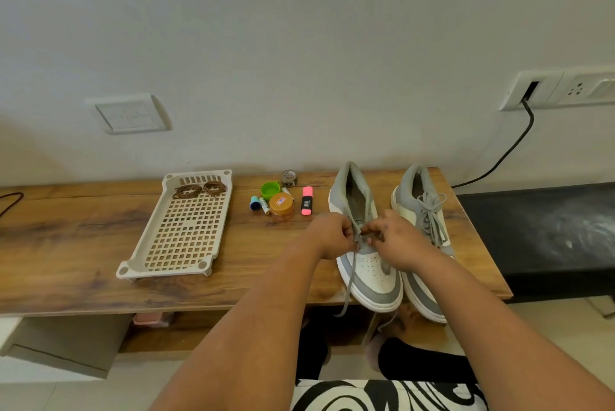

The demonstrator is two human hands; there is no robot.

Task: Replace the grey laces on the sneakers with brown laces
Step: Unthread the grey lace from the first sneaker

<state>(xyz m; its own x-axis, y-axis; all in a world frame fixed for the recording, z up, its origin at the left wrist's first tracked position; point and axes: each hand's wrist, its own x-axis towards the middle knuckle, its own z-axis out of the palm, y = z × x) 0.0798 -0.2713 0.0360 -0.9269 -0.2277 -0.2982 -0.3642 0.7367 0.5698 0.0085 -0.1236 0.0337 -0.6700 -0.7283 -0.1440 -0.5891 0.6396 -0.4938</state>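
A: Where are the hands?
B: Left hand [332, 237] and right hand [396, 239] both pinch the grey lace [349, 281] over the left sneaker [369, 264] on the wooden table [83, 244]; its loose end hangs past the near edge.
A: The other shoe?
B: The right sneaker [422, 211] (lace tied) stands just beside it. 2 brown laces [199, 189] lie coiled at the tray's [186, 227] far end, well left.

Wooden table [83, 237]: tray [143, 257], sneakers [372, 264], jar [281, 207], highlighter [307, 200].
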